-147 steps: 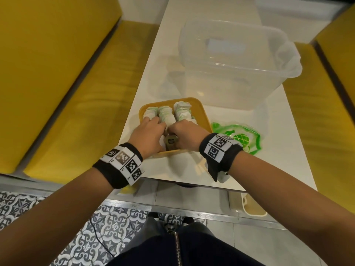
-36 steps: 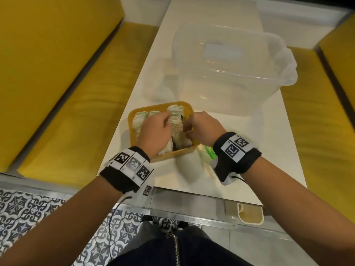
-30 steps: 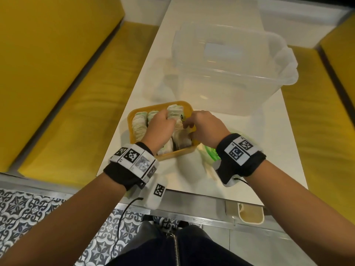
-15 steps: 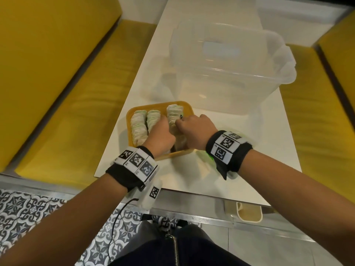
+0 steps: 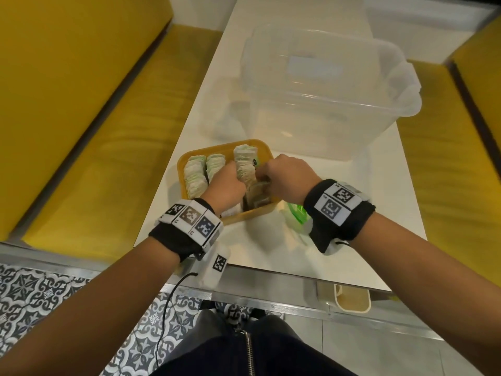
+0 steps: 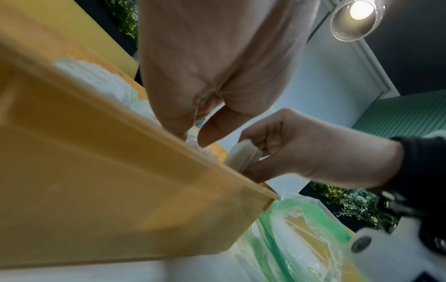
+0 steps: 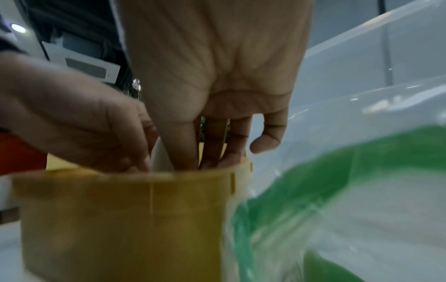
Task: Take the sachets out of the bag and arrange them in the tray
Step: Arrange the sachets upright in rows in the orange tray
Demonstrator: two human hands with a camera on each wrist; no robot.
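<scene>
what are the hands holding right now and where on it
The right hand pinches a pale sachet by its top edge, over the yellow tray. The left hand is down among the sachet rows; its hold cannot be told.

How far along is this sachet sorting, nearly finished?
Looks close to finished. Rows of sachets already stand in the yellow tray. The right hand pinches a sachet at the tray's right side while the left hand reaches in among the rows. The green bag lies flat; whether it is empty, I cannot tell.
</scene>
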